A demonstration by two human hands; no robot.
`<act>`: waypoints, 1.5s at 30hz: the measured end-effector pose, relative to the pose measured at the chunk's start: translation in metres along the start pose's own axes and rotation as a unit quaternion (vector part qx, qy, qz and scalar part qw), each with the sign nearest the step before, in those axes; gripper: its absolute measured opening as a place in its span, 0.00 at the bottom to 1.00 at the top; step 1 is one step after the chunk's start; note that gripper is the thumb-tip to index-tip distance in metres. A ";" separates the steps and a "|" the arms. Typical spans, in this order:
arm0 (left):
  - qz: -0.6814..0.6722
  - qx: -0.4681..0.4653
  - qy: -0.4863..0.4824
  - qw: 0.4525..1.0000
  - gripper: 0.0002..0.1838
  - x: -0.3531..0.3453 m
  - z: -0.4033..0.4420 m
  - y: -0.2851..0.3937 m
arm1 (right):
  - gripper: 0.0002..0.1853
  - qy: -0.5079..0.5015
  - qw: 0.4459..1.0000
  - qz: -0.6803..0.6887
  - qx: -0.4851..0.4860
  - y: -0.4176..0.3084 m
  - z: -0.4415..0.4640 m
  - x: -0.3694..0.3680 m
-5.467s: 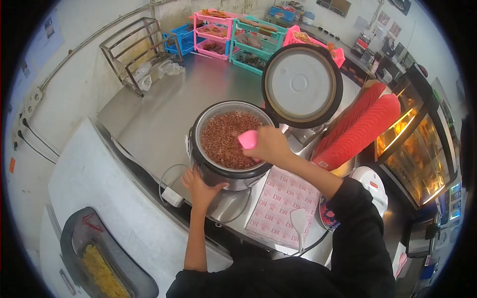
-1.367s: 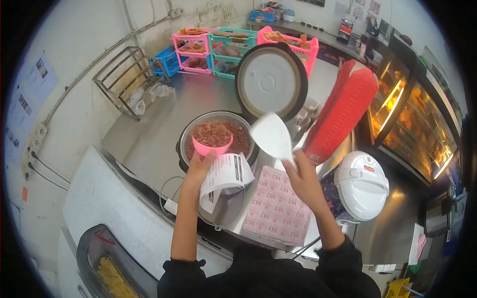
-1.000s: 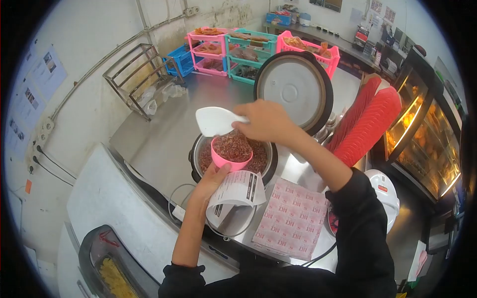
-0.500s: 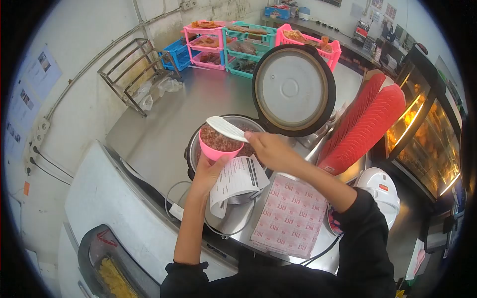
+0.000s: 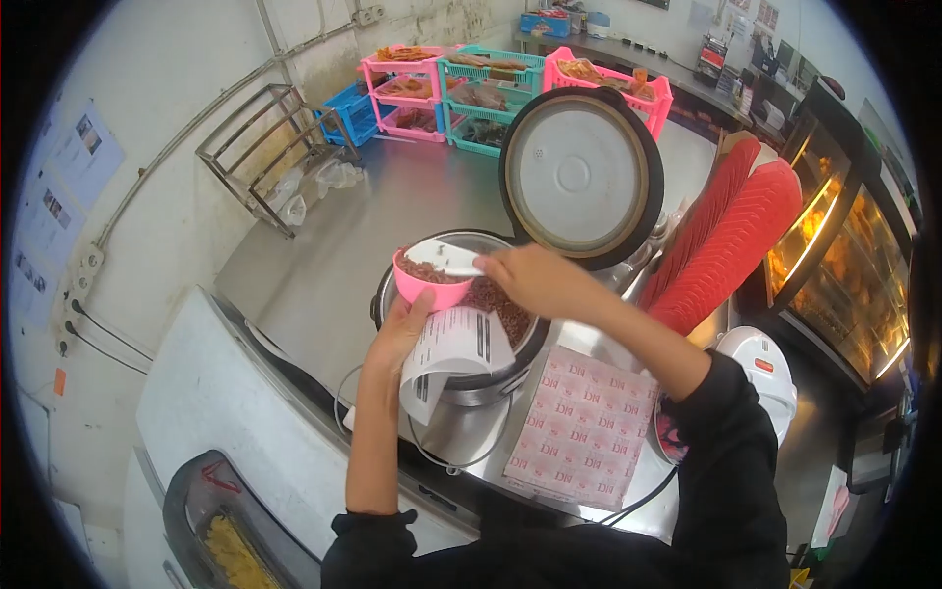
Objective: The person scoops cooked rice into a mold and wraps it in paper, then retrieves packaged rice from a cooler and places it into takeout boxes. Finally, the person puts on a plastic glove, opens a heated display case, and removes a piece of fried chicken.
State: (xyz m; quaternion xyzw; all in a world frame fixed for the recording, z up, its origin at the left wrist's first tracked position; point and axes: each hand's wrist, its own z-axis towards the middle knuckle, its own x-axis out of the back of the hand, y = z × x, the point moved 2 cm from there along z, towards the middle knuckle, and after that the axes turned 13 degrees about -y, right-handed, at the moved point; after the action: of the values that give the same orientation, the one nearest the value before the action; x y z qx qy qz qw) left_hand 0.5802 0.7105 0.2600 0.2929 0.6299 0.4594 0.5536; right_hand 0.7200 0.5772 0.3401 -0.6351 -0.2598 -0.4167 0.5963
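A pink bowl (image 5: pixel 437 293) with reddish-brown rice in it is gripped by my left hand (image 5: pixel 395 336), over the left side of a rice cooker (image 5: pixel 483 395). From that same hand a curled printed paper slip (image 5: pixel 456 344) hangs below the bowl. My right hand (image 5: pixel 538 278) is closed around the handle of a white rice paddle (image 5: pixel 451 257), whose blade lies over the bowl's mouth, against the rice. More reddish-brown rice (image 5: pixel 508 312) shows inside the cooker. The cooker's round lid (image 5: pixel 581 177) stands raised behind it.
Patterned wrapping paper (image 5: pixel 584 422) lies right of the cooker. Beyond are stacked red cartons (image 5: pixel 731 245), a white lidded appliance (image 5: pixel 760 373) and a lit food display (image 5: pixel 844 265). Pink racks (image 5: pixel 407 90), green racks (image 5: pixel 491 98) and a metal frame (image 5: pixel 275 157) stand at the back.
The paddle has come down from above the rice and tilted flatter across the bowl. The bowl has shifted slightly left and tipped, uncovering more rice in the cooker.
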 end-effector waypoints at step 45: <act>0.237 -0.091 0.077 0.964 0.35 -0.026 0.003 -0.011 | 0.31 -0.182 0.979 0.055 -0.078 -0.012 -0.008 -0.004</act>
State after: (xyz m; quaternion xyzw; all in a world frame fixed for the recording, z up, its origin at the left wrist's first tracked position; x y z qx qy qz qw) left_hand 0.5901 0.6842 0.2612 0.3461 0.5386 0.6538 0.4033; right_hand 0.7061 0.5717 0.3429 -0.7582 -0.2953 -0.2795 0.5098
